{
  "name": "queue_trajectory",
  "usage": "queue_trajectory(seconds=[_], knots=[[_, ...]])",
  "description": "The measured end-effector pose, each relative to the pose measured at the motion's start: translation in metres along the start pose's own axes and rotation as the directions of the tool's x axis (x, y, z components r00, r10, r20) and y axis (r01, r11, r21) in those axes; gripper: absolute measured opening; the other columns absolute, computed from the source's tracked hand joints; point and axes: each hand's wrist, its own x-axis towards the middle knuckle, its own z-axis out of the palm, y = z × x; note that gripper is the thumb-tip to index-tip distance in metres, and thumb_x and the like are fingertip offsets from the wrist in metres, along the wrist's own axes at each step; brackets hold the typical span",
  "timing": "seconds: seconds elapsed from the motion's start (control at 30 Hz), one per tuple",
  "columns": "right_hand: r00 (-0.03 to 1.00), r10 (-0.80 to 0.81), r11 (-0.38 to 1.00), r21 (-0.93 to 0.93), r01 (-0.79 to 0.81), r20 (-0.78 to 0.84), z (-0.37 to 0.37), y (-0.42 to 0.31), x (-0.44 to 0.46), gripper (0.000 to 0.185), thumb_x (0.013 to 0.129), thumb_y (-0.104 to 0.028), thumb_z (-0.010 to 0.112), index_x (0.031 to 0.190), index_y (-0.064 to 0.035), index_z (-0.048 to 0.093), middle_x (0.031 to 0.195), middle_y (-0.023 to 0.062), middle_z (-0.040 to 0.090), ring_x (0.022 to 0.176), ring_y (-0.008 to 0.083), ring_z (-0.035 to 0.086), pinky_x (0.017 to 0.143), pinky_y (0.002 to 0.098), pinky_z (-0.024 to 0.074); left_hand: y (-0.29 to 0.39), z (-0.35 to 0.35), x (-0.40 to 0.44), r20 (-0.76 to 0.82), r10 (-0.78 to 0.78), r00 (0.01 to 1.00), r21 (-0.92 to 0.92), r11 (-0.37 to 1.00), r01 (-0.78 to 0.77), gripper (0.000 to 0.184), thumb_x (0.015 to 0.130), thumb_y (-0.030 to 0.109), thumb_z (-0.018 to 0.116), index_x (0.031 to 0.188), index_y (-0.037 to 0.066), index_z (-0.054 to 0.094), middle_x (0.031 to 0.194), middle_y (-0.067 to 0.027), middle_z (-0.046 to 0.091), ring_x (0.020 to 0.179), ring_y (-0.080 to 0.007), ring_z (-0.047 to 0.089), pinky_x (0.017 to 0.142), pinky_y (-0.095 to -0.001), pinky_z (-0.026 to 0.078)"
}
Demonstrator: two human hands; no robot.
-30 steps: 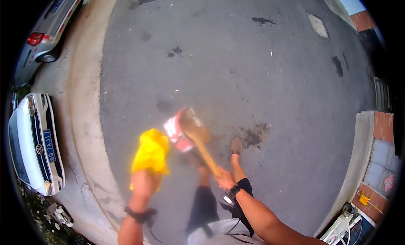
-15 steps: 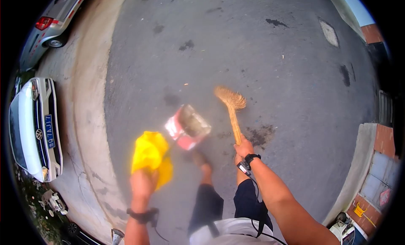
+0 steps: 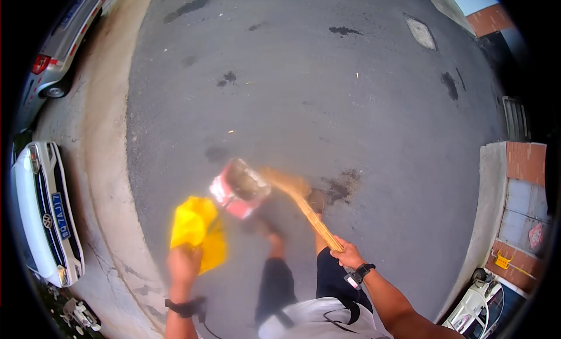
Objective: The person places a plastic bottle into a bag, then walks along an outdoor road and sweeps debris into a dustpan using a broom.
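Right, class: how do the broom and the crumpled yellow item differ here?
Shape: the broom is mostly long and slim; the yellow item is broad and crumpled.
Colour: the broom is tan, while the yellow item is bright yellow.
Hold: the right hand grips the broom; the left hand grips the yellow item.
Shared: each is held in one hand.

Ground: grey asphalt point(image 3: 304, 105), dark stains point(image 3: 342, 187) scattered near and far; one pale patch point(image 3: 421, 33) at far right. Left: strip of light concrete point(image 3: 96, 134), cracked toward the near end; beside it, one white car point(image 3: 47, 216) and, farther off, one silver vehicle point(image 3: 64, 35). Right: grey ledge point(image 3: 492, 204) with reddish brickwork point(image 3: 526, 164) (a small yellow fixture point(image 3: 502, 259) shows there, too small to identify). Light: even daylight.
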Motion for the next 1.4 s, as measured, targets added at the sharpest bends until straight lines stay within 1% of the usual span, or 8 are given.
queue_trajectory(seconds=[0.17,0.37,0.57,0.73,0.8,0.87,1.07,1.4], knots=[[0.969,0.078,0.919,0.394,0.021,-0.234,-0.053,0.047,0.050,0.046,0.091,-0.010,0.065,0.136,-0.0114,0.057,0.067,-0.0007,0.055,0.048,0.0119,0.052,0.043,0.0308,0.0415,-0.006,0.001,0.014,0.056,-0.014,0.998,0.053,0.999,0.011,0.023,0.083,0.021,0.075,0.091,0.000,0.071,0.085,-0.0196,0.072,0.080,-0.0388,0.070,0.069,-0.0445,0.056],[0.981,0.096,0.918,0.395,-0.022,-0.168,-0.024,0.036,0.157,0.025,0.087,-0.010,0.067,0.111,-0.0062,0.059,0.070,0.0041,0.058,0.052,0.0155,0.056,0.045,0.0339,0.0452,-0.019,0.014,0.014,-0.031,0.077,0.997,0.033,0.997,-0.076,0.028,0.083,0.022,0.070,0.078,-0.005,0.067,0.066,-0.0233,0.062,0.061,-0.0390,0.065,0.059,-0.0424,0.052],[0.982,-0.020,0.894,0.443,-0.066,0.187,0.063,0.012,0.078,0.058,0.092,-0.005,0.065,0.146,-0.0211,0.053,0.070,-0.0008,0.053,0.049,0.0100,0.049,0.039,0.0271,0.0385,-0.019,0.012,0.014,-0.043,0.073,0.996,0.098,0.993,-0.069,0.030,0.084,0.025,0.068,0.078,-0.004,0.069,0.068,-0.0227,0.065,0.064,-0.0398,0.066,0.062,-0.0439,0.053],[0.994,-0.018,0.999,0.037,0.014,0.111,0.046,-0.041,0.050,0.062,0.090,-0.017,0.070,0.149,-0.0127,0.049,0.095,0.0079,0.068,0.074,0.0145,0.065,0.060,0.0296,0.0532,-0.018,0.008,0.015,-0.016,0.035,0.999,0.073,0.997,-0.033,0.031,0.083,0.027,0.068,0.079,-0.004,0.069,0.071,-0.0233,0.066,0.067,-0.0397,0.068,0.065,-0.0437,0.055],[0.908,-0.392,0.916,-0.153,0.371,-0.146,0.048,-0.037,0.094,0.067,0.089,-0.021,0.070,0.150,-0.0104,0.046,0.115,0.0181,0.071,0.097,0.0269,0.071,0.079,0.0361,0.0568,-0.015,0.007,0.015,-0.010,0.023,1.000,0.087,0.996,-0.022,0.031,0.083,0.027,0.069,0.081,-0.004,0.071,0.073,-0.0229,0.068,0.068,-0.0386,0.069,0.066,-0.0430,0.056],[0.901,-0.398,0.868,-0.389,0.308,-0.175,0.039,-0.093,0.116,0.070,0.087,-0.023,0.070,0.150,-0.0072,0.045,0.125,0.0253,0.066,0.115,0.0382,0.065,0.094,0.0420,0.0533,-0.015,0.008,0.015,-0.030,0.017,0.999,0.073,0.997,-0.015,0.030,0.083,0.026,0.069,0.082,-0.004,0.072,0.073,-0.0226,0.068,0.068,-0.0381,0.069,0.067,-0.0423,0.056],[0.958,-0.280,0.666,-0.732,0.146,-0.064,0.091,-0.146,0.186,0.053,0.085,-0.016,0.063,0.135,-0.0025,0.050,0.103,0.0274,0.071,0.100,0.0433,0.069,0.088,0.0494,0.0544,-0.013,0.007,0.017,-0.019,0.008,1.000,0.116,0.993,-0.006,0.029,0.083,0.026,0.069,0.085,-0.003,0.073,0.075,-0.0223,0.069,0.069,-0.0377,0.070,0.068,-0.0418,0.057],[0.962,-0.250,0.875,-0.400,0.274,0.113,0.078,-0.052,0.036,0.071,0.086,-0.020,0.072,0.153,-0.0176,0.046,0.069,0.0102,0.065,0.053,0.0173,0.062,0.053,0.0332,0.0518,-0.027,0.007,0.015,-0.048,-0.003,0.999,0.093,0.996,0.007,0.030,0.083,0.030,0.069,0.085,0.001,0.074,0.077,-0.0220,0.069,0.073,-0.0390,0.070,0.070,-0.0430,0.057]])
